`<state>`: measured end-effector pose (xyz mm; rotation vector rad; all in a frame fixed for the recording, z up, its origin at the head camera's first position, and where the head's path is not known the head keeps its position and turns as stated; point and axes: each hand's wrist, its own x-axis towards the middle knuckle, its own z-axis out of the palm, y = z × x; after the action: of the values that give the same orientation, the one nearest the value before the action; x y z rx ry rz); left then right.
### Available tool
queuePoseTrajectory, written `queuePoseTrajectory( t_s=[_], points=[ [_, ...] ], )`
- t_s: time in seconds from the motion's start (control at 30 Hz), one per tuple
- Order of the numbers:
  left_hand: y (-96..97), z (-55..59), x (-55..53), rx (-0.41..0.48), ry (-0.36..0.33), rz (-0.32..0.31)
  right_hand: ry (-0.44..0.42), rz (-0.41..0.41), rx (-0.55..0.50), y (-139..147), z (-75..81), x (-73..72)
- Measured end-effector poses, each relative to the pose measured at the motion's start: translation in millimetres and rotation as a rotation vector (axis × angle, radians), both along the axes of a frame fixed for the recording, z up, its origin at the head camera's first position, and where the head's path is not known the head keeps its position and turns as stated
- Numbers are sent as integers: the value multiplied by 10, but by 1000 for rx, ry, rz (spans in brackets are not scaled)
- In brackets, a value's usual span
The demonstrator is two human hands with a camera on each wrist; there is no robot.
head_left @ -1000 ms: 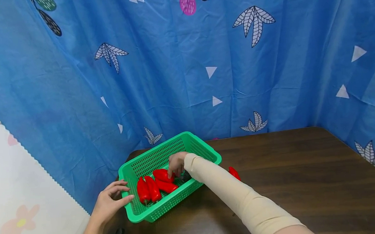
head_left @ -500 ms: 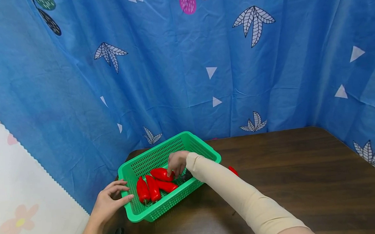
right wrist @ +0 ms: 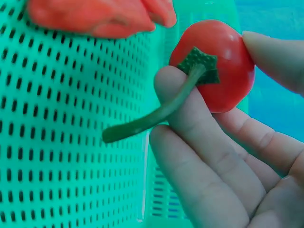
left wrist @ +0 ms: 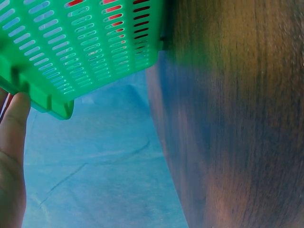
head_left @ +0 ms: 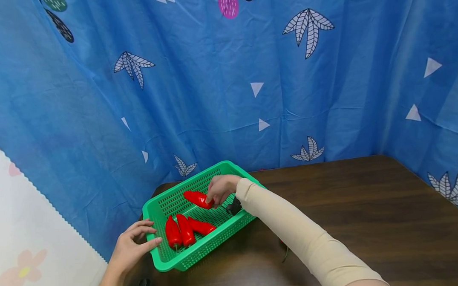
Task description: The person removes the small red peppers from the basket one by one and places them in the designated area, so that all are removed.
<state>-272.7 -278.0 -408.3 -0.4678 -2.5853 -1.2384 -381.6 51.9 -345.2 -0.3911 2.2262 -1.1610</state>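
Note:
My right hand (head_left: 222, 188) pinches a red pepper (head_left: 197, 198) inside the green basket (head_left: 163, 265), above the other peppers. In the right wrist view, thumb and fingers hold this pepper (right wrist: 218, 71) at its stem end, and its curved green stem (right wrist: 156, 116) points away from the palm. Several more red peppers (head_left: 185, 230) lie side by side toward the basket's left end. My left hand (head_left: 128, 250) grips that end's rim, thumb and fingertips spread along it. In the left wrist view, a digit of the left hand (left wrist: 14, 137) touches the rim beneath the slotted wall.
The basket stands on a dark wooden table (head_left: 350, 206), near its back left corner. A green stem (head_left: 285, 255) sticks out beside the right sleeve (head_left: 294, 229), which hides the rest. A blue patterned curtain (head_left: 219, 96) hangs behind, with a white cloth (head_left: 33, 237) at left.
My right hand has risen with the red pepper, off the basket floor and toward the back wall. The right sleeve has shifted, covering a red tip seen earlier on the table. The left hand stays put.

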Motion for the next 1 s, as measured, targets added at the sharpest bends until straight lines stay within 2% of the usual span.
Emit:
queuePoseTrajectory(
  t_s=[0.2,0.37,0.77,1.0],
  points=[
    [5,-14,-13,-3,16,-4,11,-51,-81,119,49,18],
    [13,-11,-23,2,20,-12,3,-58,-132,182,82,55],
    [6,-1,-24,-7,7,-9,51,-109,-190,252,150,177],
    [12,-15,-28,-9,14,-5,90,-97,-229,288,169,288]
  ],
)
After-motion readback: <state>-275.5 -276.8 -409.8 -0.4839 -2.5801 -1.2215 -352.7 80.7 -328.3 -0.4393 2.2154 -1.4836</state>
